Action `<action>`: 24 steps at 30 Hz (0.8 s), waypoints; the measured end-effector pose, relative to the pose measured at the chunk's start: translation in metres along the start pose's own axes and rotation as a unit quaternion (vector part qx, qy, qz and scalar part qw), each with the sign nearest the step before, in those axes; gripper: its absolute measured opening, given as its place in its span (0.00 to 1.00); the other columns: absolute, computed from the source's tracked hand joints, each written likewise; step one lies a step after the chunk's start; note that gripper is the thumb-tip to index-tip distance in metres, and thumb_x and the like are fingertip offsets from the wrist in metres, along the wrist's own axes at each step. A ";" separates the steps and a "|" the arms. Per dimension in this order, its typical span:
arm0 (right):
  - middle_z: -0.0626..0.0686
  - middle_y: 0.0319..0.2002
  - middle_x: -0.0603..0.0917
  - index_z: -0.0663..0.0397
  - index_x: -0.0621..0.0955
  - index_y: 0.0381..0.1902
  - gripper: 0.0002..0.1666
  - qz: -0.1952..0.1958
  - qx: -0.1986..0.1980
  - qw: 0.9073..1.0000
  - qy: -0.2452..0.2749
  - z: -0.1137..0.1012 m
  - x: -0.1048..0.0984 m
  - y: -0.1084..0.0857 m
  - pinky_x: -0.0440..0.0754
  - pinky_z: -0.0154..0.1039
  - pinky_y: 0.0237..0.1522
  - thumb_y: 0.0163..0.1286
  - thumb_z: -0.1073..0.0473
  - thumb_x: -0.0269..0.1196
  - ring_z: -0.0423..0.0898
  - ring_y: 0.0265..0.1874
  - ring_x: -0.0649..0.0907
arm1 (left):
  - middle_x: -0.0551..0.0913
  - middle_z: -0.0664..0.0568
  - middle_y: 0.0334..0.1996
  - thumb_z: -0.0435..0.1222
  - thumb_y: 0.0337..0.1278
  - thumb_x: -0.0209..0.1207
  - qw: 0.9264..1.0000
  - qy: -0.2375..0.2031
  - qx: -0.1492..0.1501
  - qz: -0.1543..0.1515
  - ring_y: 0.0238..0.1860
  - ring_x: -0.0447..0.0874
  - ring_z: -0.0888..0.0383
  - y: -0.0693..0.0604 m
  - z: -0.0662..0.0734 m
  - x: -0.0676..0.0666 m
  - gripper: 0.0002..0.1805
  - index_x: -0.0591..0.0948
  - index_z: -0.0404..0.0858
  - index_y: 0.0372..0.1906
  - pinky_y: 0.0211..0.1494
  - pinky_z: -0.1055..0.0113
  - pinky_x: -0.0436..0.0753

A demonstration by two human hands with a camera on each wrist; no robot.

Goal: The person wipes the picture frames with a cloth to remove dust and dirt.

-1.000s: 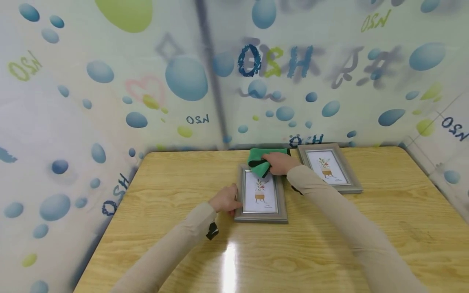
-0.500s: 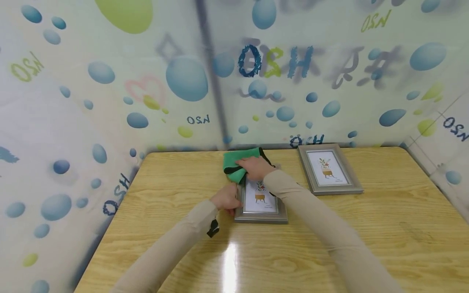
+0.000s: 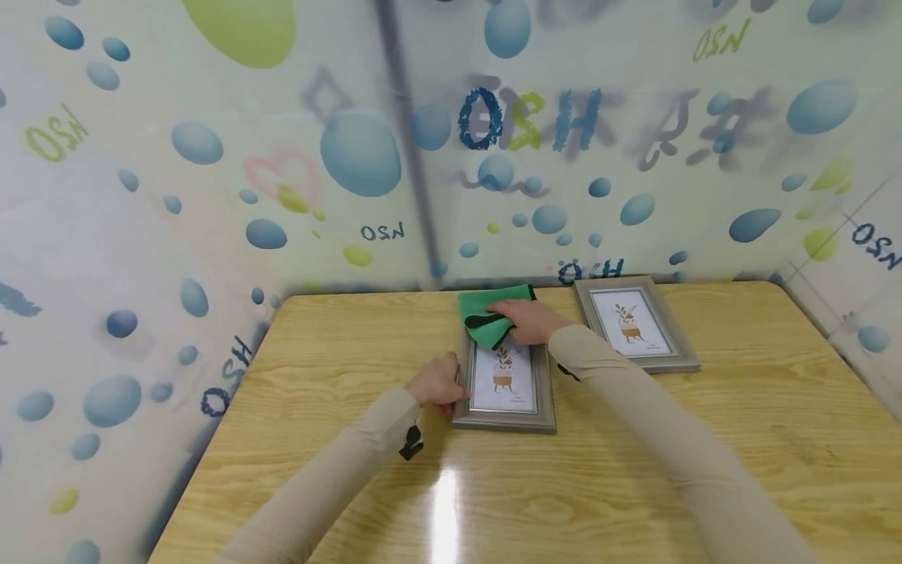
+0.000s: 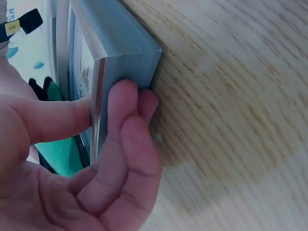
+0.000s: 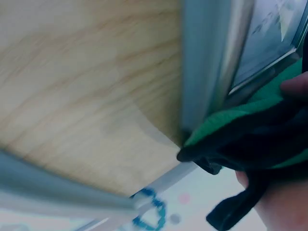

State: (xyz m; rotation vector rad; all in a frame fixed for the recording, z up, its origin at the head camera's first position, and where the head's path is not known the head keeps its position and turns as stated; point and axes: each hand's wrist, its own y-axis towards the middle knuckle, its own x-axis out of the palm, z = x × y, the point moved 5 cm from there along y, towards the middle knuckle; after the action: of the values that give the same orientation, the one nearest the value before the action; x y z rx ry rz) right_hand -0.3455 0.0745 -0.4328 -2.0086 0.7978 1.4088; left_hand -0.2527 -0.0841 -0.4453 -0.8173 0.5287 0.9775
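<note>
A grey picture frame (image 3: pixel 503 423) with a plant print lies on the wooden table. The left hand (image 3: pixel 435 381) grips its left side; in the left wrist view the thumb lies over the front edge and the fingers of that hand (image 4: pixel 115 159) bend against the side of the frame (image 4: pixel 130 67). The right hand (image 3: pixel 533 319) holds a folded green cloth (image 3: pixel 486 304) with black edging on the top end of the frame. In the right wrist view the cloth (image 5: pixel 231 120) covers a corner of the frame (image 5: pixel 207 57).
A second, similar picture frame (image 3: pixel 676 362) lies to the right, close to the right forearm, near the back edge of the table (image 3: pixel 338 345). Behind the table stands a patterned wall (image 3: pixel 437 188) with blue and green spots and lettering.
The right hand and the green cloth swung left across the top of the frame, then came back partway to the right. The left hand keeps its grip, and the frame looks nearly unmoved.
</note>
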 end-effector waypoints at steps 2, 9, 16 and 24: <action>0.63 0.65 0.70 0.61 0.66 0.69 0.32 -0.005 0.015 1.000 0.005 0.008 -0.002 -0.006 0.68 0.54 0.62 0.66 0.71 0.52 0.60 0.63 0.70 | 0.77 0.42 0.20 0.30 0.53 0.66 1.000 -0.002 0.000 0.000 0.15 0.82 0.51 0.000 0.000 0.001 0.21 0.68 0.26 0.46 0.19 0.63 0.82; 0.66 0.64 0.70 0.63 0.65 0.69 0.32 -0.009 0.030 0.999 0.032 0.019 -0.003 -0.018 0.67 0.56 0.62 0.66 0.72 0.51 0.62 0.63 0.70 | 0.76 0.45 0.22 0.32 0.54 0.67 0.997 0.051 0.045 0.036 0.16 0.78 0.56 -0.009 0.003 0.001 0.18 0.69 0.30 0.41 0.20 0.66 0.79; 0.66 0.64 0.70 0.62 0.66 0.69 0.32 -0.004 0.032 0.999 0.024 0.018 0.000 -0.018 0.68 0.55 0.62 0.66 0.72 0.52 0.62 0.62 0.70 | 0.78 0.38 0.38 0.43 0.52 0.70 0.953 0.231 0.178 0.088 0.32 0.80 0.49 -0.035 0.012 0.007 0.26 0.72 0.29 0.46 0.33 0.59 0.82; 0.66 0.64 0.69 0.60 0.65 0.70 0.33 -0.005 0.044 0.999 0.019 0.023 0.002 -0.015 0.68 0.57 0.61 0.65 0.72 0.52 0.62 0.62 0.70 | 0.66 0.23 0.61 0.46 0.43 0.74 0.940 0.251 0.224 0.051 0.57 0.74 0.37 -0.038 0.010 0.013 0.38 0.75 0.26 0.54 0.58 0.55 0.76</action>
State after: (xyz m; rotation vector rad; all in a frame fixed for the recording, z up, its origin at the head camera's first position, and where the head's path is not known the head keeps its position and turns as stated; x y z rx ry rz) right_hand -0.3485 0.1006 -0.4397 -1.9755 0.8505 1.3102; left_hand -0.2131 -0.0809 -0.4348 -0.6237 1.1972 0.6926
